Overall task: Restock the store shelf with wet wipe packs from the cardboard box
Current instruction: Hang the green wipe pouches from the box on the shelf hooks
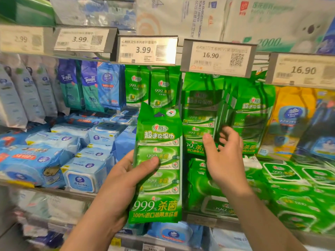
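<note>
Head view: a store shelf bay fills the frame, with grey price-tag holders running along the upper rail from 10 to 2 o'clock, reading 3.99 and 16.90. At centre, the left hand grips a tall green wet wipe pack, thumb curled across its front, fingers behind; the pack stands upright in front of the shelf, its torn top edge just below the hanging small green packs. At 3 o'clock of it, the right hand reaches with fingers loosely spread and bent toward the hanging green multipacks; the fingertips are at the packs, but whether they pinch one I cannot tell. Blue wipe packs lie stacked on the shelf board at 9 o'clock; green lidded packs are stacked at 4 o'clock. Yellow packs hang at 3 o'clock. Tissue bales occupy the top shelf at 12 o'clock.
</note>
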A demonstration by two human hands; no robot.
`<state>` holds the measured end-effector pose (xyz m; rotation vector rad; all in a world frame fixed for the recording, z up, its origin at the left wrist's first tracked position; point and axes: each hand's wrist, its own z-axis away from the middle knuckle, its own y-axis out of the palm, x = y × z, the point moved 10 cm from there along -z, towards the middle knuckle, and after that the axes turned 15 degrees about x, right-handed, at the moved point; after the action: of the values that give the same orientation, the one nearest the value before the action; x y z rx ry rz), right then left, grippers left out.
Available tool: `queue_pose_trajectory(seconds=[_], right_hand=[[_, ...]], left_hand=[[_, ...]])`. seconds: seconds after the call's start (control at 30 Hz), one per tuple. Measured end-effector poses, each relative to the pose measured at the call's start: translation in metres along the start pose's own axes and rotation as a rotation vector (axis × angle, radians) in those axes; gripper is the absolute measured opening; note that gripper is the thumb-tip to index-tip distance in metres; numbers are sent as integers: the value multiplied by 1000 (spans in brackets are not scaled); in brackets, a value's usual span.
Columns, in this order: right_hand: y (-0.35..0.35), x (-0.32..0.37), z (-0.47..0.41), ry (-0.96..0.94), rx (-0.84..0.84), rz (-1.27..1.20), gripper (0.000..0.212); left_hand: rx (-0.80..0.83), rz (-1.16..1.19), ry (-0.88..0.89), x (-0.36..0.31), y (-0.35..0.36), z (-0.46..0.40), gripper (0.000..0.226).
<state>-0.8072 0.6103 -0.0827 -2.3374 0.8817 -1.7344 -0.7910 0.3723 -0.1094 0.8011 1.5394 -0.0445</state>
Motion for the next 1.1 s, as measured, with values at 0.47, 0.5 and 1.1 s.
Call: queue_pose_trajectory(seconds=[0.47, 0.5, 1.1], right_hand=[[-36, -11, 77, -11, 360, -446, 54], [-45, -9, 77, -58, 333, -380, 50], [-98, 12, 36, -258, 206, -384, 28]], left_hand=[[256, -65, -12, 54, 126, -44, 30], [274, -107, -3, 56, 133, -48, 30], [375, -245, 111, 31, 177, -94, 35]])
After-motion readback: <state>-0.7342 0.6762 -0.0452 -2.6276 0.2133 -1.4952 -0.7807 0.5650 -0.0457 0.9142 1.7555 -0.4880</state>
